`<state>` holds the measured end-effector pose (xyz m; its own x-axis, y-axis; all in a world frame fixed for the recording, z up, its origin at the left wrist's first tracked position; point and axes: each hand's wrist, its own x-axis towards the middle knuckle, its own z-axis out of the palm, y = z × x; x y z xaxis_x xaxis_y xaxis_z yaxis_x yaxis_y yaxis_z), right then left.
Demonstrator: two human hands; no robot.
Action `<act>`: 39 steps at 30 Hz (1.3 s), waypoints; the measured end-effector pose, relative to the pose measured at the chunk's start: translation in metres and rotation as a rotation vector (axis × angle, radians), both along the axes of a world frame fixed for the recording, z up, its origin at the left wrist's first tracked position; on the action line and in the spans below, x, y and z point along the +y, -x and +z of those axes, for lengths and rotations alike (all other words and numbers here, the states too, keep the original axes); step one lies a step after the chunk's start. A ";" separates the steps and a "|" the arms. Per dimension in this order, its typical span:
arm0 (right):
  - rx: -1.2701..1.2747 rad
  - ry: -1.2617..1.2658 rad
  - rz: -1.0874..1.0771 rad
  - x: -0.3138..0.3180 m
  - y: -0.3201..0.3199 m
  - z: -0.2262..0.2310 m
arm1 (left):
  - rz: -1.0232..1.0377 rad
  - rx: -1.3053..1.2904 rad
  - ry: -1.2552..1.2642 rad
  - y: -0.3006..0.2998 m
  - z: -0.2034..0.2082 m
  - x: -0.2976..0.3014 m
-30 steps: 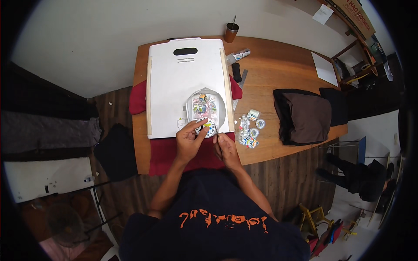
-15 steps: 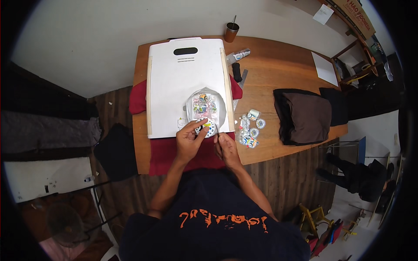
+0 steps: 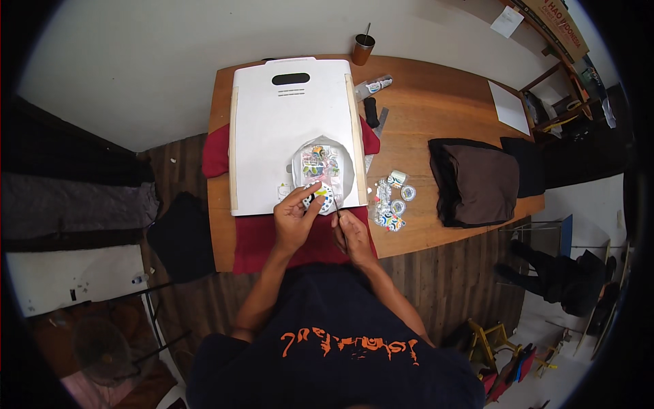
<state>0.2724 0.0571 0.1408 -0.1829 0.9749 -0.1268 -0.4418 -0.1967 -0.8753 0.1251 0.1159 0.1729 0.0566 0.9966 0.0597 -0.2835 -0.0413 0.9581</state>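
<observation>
**Patterned disc pinched up at the near edge of the white board**

Left hand (image 3: 293,219): thumb and fingers nearly closed, pinching a round patterned disc (image 3: 320,198) by its left side. Right hand (image 3: 354,237): curled tight round a thin dark tool (image 3: 338,208), its tip at the disc's right edge; too small to tell whether tip and disc touch.

Disc sits over the near right part of the white board (image 3: 262,157), just on the near side of a pale round-rimmed holder (image 3: 348,170) with printed pieces (image 3: 317,161) inside. Board lies on the counter (image 3: 422,116), red cloth (image 3: 272,242) showing at its near side. More small patterned pieces (image 3: 391,221) to the right.

Handling, my guess: light, thin, somewhat stiff but able to bend; the face looks smooth and could slip. Best held by the rim, thumb on one face and fingers behind, pressing gently so it doesn't crease. Left side suits, leaving the right rim free.
</observation>
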 end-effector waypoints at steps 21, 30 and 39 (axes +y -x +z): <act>-0.055 0.040 0.034 -0.002 0.002 0.010 | 0.036 -0.010 -0.031 -0.002 0.002 0.002; -0.048 0.013 -0.019 0.002 0.001 0.010 | -0.007 0.047 -0.023 -0.001 -0.001 -0.004; -0.038 0.001 -0.036 0.002 0.001 0.005 | -0.022 0.045 -0.036 0.000 -0.004 -0.004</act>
<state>0.2712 0.0589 0.1460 -0.1429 0.9806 -0.1341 -0.4149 -0.1824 -0.8914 0.1251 0.1124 0.1693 0.0823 0.9923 0.0921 -0.2416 -0.0698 0.9679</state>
